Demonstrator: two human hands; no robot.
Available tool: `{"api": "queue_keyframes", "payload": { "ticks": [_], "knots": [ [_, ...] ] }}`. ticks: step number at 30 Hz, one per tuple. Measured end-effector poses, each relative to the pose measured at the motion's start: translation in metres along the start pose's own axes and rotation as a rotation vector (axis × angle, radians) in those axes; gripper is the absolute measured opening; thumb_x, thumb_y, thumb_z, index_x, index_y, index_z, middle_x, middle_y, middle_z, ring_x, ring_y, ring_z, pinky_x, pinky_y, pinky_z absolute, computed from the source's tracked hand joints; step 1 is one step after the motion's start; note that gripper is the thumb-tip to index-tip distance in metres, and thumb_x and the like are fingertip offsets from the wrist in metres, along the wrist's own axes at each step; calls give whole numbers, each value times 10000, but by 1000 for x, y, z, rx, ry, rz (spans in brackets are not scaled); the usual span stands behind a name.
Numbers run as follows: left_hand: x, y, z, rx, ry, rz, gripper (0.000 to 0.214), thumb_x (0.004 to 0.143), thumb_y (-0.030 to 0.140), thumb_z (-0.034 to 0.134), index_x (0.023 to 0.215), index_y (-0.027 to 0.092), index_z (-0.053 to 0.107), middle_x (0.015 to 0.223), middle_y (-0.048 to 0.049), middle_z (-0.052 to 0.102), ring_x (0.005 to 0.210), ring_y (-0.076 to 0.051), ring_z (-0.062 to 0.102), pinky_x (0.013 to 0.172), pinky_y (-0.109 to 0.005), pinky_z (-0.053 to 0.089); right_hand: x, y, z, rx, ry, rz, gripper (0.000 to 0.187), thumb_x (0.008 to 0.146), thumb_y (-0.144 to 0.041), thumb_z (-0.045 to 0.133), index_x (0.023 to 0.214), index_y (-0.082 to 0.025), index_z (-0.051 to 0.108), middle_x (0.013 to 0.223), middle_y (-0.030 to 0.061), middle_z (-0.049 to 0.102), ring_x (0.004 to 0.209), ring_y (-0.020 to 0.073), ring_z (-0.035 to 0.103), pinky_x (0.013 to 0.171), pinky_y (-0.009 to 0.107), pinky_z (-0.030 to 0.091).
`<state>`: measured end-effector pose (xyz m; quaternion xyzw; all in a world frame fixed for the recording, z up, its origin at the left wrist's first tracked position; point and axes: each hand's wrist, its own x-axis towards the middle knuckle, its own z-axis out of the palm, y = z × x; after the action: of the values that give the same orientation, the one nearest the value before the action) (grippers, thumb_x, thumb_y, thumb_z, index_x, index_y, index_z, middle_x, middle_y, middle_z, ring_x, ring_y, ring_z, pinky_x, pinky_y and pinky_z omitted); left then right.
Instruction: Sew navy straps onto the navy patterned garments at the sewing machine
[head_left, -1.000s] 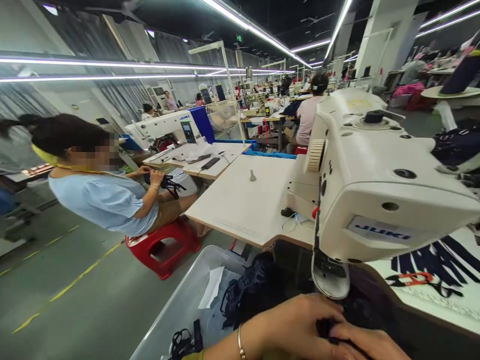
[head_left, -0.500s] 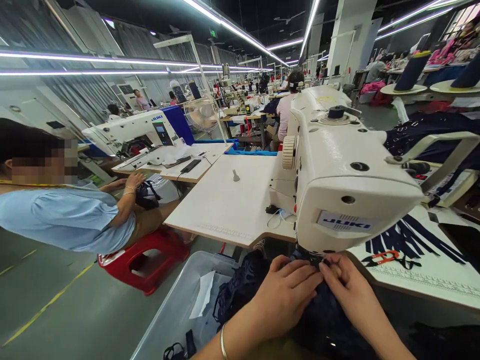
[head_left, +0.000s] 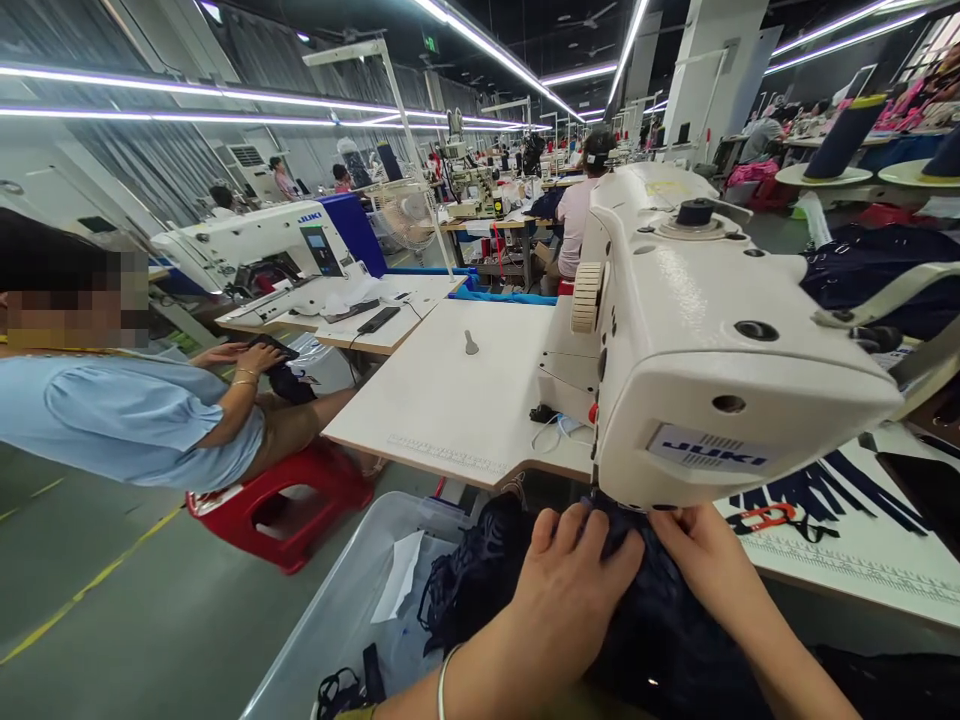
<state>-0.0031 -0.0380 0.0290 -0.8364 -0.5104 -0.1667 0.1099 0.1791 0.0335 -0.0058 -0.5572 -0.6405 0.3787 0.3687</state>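
Note:
A dark navy garment [head_left: 664, 620] hangs below the head of a white sewing machine [head_left: 697, 370] and runs up toward its needle area. My left hand [head_left: 566, 575] lies on the left part of this garment, its fingers bent over the cloth and gripping it. Close to the machine head, my right hand [head_left: 705, 555] pinches the garment's right edge, with some fingertips tucked out of sight under the head. The needle and presser foot are hidden behind the machine head and the cloth.
A clear plastic bin [head_left: 322, 620] with navy lace pieces stands below left. Orange-handled snips [head_left: 769, 517] and navy strips [head_left: 832, 490] lie on the right table. A small metal piece [head_left: 470, 343] rests on the white tabletop. A co-worker [head_left: 135, 415] sits at left on a red stool [head_left: 292, 510].
My hands have moved slightly apart, and my left fingers have spread and shifted back over the cloth. The view has turned a little. The co-worker's hands have shifted on dark cloth.

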Motion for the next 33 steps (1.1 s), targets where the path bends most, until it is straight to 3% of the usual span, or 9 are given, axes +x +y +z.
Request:
{"api": "queue_keyframes", "payload": {
  "ticks": [4,10,17,23,27,33],
  "knots": [
    [4,3,1,34,29,-28,385,901,193,518,1280,258,537,1065,-50,593,1076,-257,473,930,-386,294,7,-6,-3,-173,-5,-6,235,830,-426,462,731,-232,548,703,50,666,809,271,658,651,310,470],
    [7,-1,2,-50,0,13,336,956,218,473,1286,257,520,1094,-22,611,1060,-221,483,912,-381,281,12,-15,-4,-285,14,28,359,751,-505,418,826,-216,618,883,148,743,963,405,669,674,385,475],
    [8,1,1,-2,15,-11,286,939,225,512,1216,278,560,1045,-32,596,1038,-230,490,897,-376,291,13,-12,-3,-296,11,52,355,766,-500,415,754,-220,634,813,142,748,958,392,678,659,373,493],
    [12,13,1,189,28,-51,348,858,196,596,1205,210,568,867,-15,543,886,-214,500,905,-364,301,19,-8,-4,-240,10,-65,442,797,-452,425,1006,-176,700,1087,151,725,1111,367,626,834,412,512],
    [14,19,5,234,94,-64,308,858,164,566,1164,173,598,770,-3,543,854,-207,512,920,-352,300,20,-1,-3,-222,2,-99,442,808,-432,421,986,-165,725,1128,165,707,1184,369,578,966,456,453],
    [16,23,9,227,133,-72,288,854,143,536,1127,160,627,716,-5,575,806,-199,526,921,-336,305,20,9,-2,-231,0,-127,441,817,-407,440,1040,-157,726,1153,165,697,1224,373,544,1035,498,395]
  ]
}}
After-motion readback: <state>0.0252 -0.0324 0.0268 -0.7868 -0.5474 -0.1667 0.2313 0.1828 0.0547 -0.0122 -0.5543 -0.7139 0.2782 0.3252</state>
